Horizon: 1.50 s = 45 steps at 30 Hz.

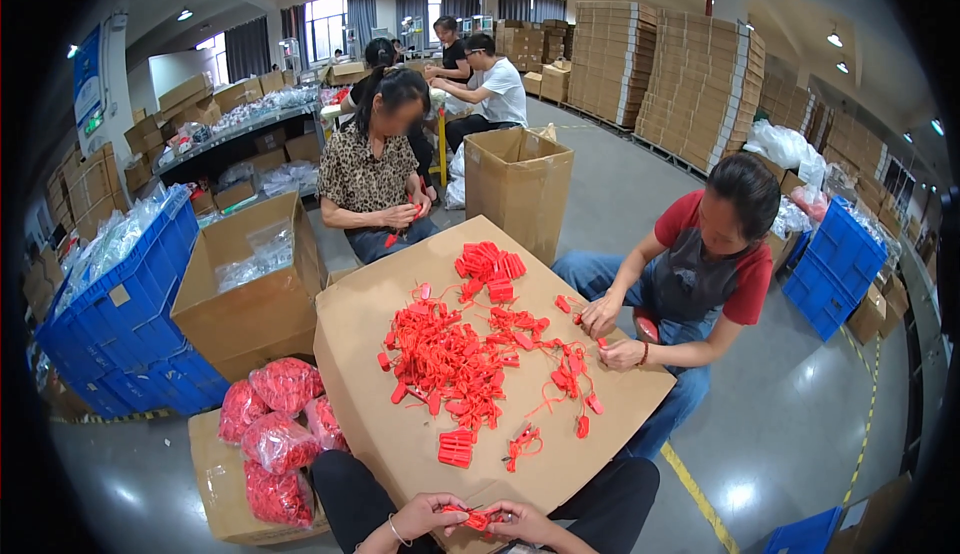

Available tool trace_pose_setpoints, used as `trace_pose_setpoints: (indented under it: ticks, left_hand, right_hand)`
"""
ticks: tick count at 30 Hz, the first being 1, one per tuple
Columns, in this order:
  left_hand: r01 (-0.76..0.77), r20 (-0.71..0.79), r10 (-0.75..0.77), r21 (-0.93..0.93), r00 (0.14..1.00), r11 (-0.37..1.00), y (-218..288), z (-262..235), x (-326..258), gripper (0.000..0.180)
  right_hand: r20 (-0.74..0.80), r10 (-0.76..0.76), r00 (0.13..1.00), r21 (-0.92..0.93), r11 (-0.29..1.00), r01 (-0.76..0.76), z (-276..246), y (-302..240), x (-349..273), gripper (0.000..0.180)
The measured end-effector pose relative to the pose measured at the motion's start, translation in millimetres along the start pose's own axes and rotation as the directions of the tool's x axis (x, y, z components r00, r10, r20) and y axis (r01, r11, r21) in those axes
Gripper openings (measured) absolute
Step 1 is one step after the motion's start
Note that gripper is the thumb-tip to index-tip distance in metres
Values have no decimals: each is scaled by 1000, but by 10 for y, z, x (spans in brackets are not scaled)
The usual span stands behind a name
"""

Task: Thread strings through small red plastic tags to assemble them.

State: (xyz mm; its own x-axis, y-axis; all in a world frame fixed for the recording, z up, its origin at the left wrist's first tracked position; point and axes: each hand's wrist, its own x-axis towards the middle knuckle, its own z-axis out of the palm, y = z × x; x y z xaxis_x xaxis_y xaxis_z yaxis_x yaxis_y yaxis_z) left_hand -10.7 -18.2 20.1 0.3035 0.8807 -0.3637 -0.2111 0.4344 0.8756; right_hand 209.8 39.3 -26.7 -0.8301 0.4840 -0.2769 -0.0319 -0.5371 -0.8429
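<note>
Close to my lap, at the near edge of the cardboard tabletop (365,394), my left hand (428,517) and my right hand (524,524) face each other. Between their fingertips both pinch a small red plastic piece with red cord (476,520); its exact kind is too small to make out. Just beyond lie a loose corded red piece (522,446) and a neat stack of red plastic pieces (456,447). A tangled heap of red corded pieces (445,349) covers the middle of the cardboard. Another stacked group of red pieces (490,264) sits at its far side.
Bags of red pieces (283,444) rest on a carton at my left. Behind them stand an open carton (245,294) and blue crates (130,314). A co-worker on the right (700,284) and one across (375,174) handle red pieces. A tall carton (520,194) stands beyond the cardboard.
</note>
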Motion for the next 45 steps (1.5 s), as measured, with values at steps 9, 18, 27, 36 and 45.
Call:
trace_pose_setpoints:
  ticks: [9,18,27,36,45]
  left_hand:
    - [46,115,-96,373,989,927,-41,50,38,22]
    - [-87,22,107,754,994,651,48,218,15,24]
    - [-132,42,179,839,983,527,16,239,0,24]
    - [-39,-127,172,684,977,728,-92,373,-44,24]
    - [-130,-172,264,550,949,825,43,346,213,15]
  right_hand:
    - [-73,119,990,-245,960,-134,-162,-221,64,18]
    - [-174,-29,984,-185,983,-3,-9,-275,-1,17]
    - [-258,-214,942,-144,973,182,128,-24,-45,7]
    - [-397,-221,891,-44,974,222,238,-34,-118,9]
    - [-466,-194,863,3,975,221,190,-286,47,12]
